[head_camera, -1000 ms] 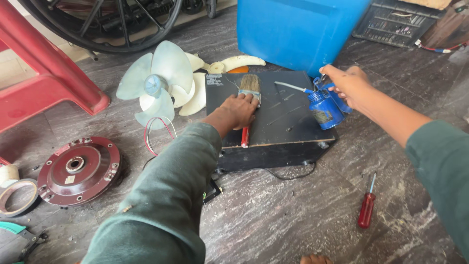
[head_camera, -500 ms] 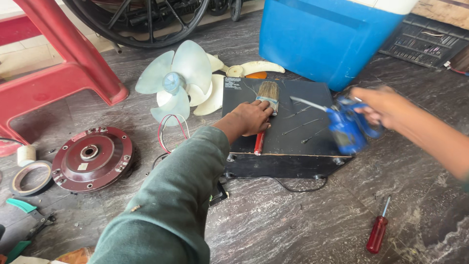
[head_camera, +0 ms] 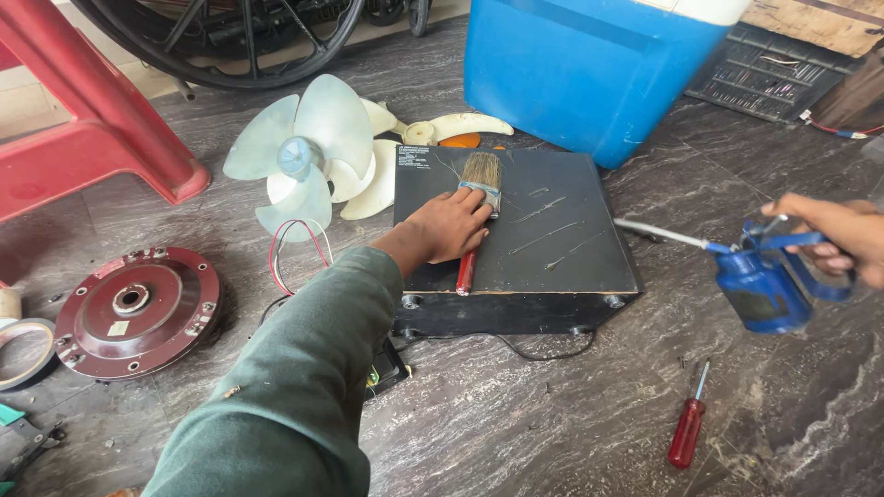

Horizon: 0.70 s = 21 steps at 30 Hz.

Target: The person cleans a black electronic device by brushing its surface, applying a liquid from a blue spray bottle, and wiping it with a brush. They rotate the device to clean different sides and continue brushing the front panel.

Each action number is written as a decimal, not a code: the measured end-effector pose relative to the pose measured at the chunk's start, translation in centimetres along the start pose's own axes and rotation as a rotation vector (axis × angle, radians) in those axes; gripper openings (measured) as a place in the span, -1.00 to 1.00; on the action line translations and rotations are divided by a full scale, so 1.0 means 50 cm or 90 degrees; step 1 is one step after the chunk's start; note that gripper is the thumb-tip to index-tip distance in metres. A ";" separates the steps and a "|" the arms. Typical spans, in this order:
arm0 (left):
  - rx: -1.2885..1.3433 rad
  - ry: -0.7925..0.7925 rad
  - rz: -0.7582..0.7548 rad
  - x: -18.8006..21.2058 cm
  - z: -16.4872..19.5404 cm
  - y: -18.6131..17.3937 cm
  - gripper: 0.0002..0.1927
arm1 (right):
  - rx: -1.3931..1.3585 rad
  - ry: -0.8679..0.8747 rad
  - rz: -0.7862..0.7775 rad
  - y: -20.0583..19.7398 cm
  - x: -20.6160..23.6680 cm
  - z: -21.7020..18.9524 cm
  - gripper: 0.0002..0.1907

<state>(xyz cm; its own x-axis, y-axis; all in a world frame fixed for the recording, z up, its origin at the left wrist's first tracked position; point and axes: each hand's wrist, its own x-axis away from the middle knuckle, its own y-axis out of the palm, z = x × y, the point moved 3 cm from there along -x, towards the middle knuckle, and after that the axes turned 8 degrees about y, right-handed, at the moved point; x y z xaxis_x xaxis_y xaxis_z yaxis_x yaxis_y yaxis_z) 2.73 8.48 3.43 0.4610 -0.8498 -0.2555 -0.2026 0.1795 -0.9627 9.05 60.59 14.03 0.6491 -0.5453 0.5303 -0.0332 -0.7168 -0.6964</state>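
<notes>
Item: paintbrush (head_camera: 480, 189), red handle, metal ferrule, worn pale bristles; lying on the flat top of a black box (head_camera: 552, 267) at centre frame, bristles toward the top of the frame, handle end toward the box's near edge. Left hand (head_camera: 448, 225) rests closed over the handle just below the ferrule, holding it. Judged light and rigid in the handle, soft at the bristles; best taken on the red handle, as now. Box top shows thin streaks of liquid, so it is probably slick there. Item: blue oil can (head_camera: 762, 290) with a long thin spout pointing left toward the box, held clear of the floor at right of frame; right hand (head_camera: 833, 239) wrapped about its handle and lever. Judged metal, moderately heavy, likely greasy; the spout looks easily bent. Surroundings, all on a dark stone floor: pale fan blade (head_camera: 304, 152) upper left of the box, nearly touching its corner; blue tub (head_camera: 589, 74) just behind; red screwdriver (head_camera: 688, 428) lower right; dark red round motor plate (head_camera: 138, 308) at left; red stool leg (head_camera: 101, 120) upper left. Open room: floor in front and to the right of the box.
</notes>
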 end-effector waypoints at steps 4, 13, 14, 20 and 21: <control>0.005 -0.019 -0.015 0.004 -0.002 -0.001 -0.55 | -0.124 -0.119 0.036 0.065 0.038 -0.073 -0.44; 0.039 -0.207 0.001 -0.001 0.025 -0.038 -0.37 | -0.320 -0.160 0.043 0.162 -0.002 -0.161 -0.70; 0.045 -0.268 -0.013 -0.005 0.025 -0.041 -0.35 | -0.303 -0.138 0.025 0.167 -0.028 -0.142 -0.68; 0.067 -0.469 0.008 0.012 -0.011 -0.033 -0.49 | -0.305 -0.014 -0.043 0.251 -0.150 0.070 -0.59; 0.083 -0.459 0.006 0.019 -0.016 -0.022 -0.58 | -0.313 0.023 -0.063 0.276 -0.152 0.103 -0.55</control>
<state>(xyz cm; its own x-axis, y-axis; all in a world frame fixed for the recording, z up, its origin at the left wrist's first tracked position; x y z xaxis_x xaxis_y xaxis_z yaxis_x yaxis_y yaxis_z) 2.68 7.08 4.34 0.9229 -0.3194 -0.2152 -0.1247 0.2809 -0.9516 7.58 57.07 -2.10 0.6411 -0.4731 0.6043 -0.3328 -0.8809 -0.3366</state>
